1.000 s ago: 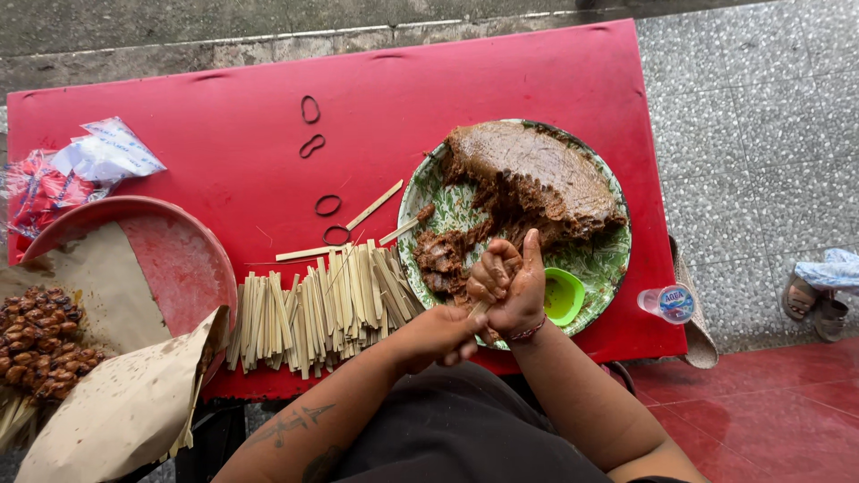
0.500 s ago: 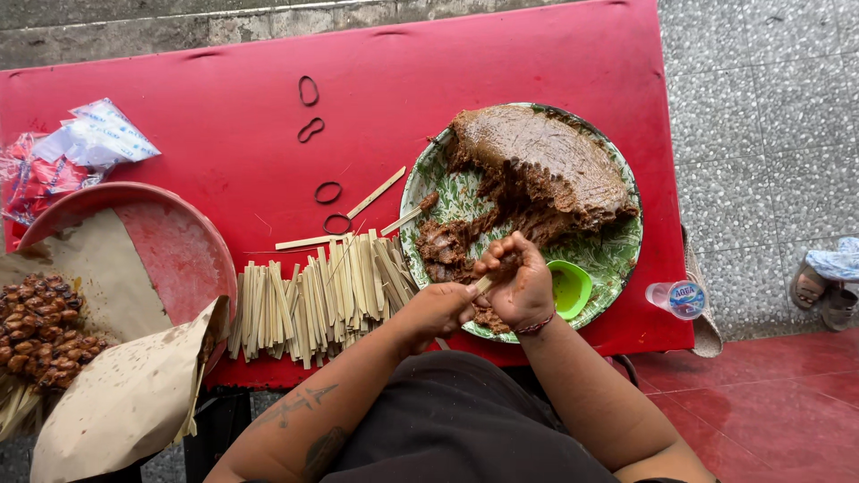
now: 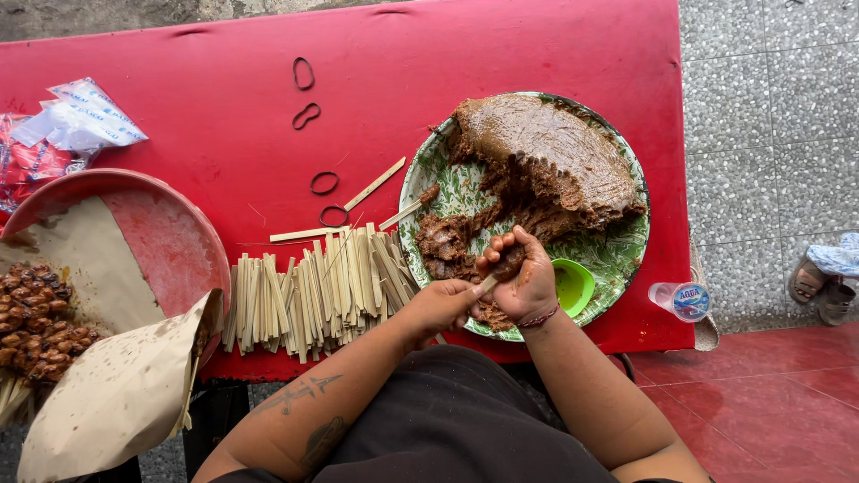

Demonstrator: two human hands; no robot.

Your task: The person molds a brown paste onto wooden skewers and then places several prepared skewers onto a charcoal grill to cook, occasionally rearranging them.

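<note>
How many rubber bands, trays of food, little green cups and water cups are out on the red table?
Rubber bands: 4
Round trays (patterned tray, red tray): 2
Small green cup: 1
Sealed water cup, at the table's edge: 1
Total: 8
The flat sticks are too many and too overlapped to count.

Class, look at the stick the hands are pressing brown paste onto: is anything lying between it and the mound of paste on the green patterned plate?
Nothing visible does. The right hand and left hand hold the stick over the plate, beside loose paste, with the mound just beyond. The green cup sits off to the side.
</note>
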